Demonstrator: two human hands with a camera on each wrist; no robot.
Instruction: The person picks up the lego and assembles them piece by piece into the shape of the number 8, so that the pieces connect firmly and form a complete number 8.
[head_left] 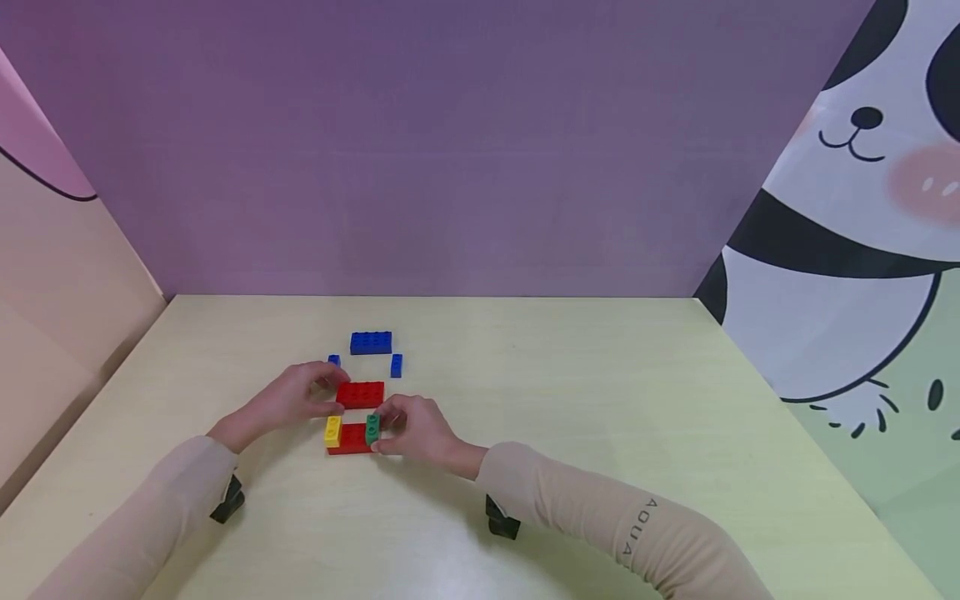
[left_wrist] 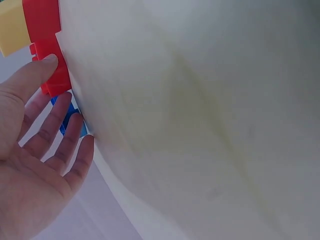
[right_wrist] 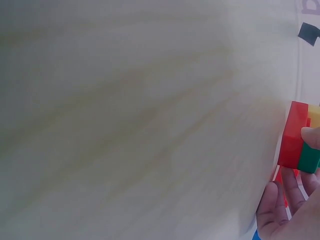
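On the table, a red brick (head_left: 352, 438) carries a yellow brick (head_left: 333, 431) on its left end and a green brick (head_left: 372, 428) on its right. My right hand (head_left: 423, 432) pinches the green brick at its right side; in the right wrist view the thumb lies near the green brick (right_wrist: 309, 158). Just behind is a second red brick (head_left: 361, 394), separate from the first. My left hand (head_left: 296, 396) grips its left end between thumb and index finger. The left wrist view shows the thumb on this red brick (left_wrist: 52, 70), the other fingers loosely spread.
Behind the red bricks lie a large blue brick (head_left: 371, 342) and two small blue ones, one at the right (head_left: 396, 366) and one by the left fingers (head_left: 334, 360). The pale table (head_left: 600, 392) meets a purple wall at its back edge.
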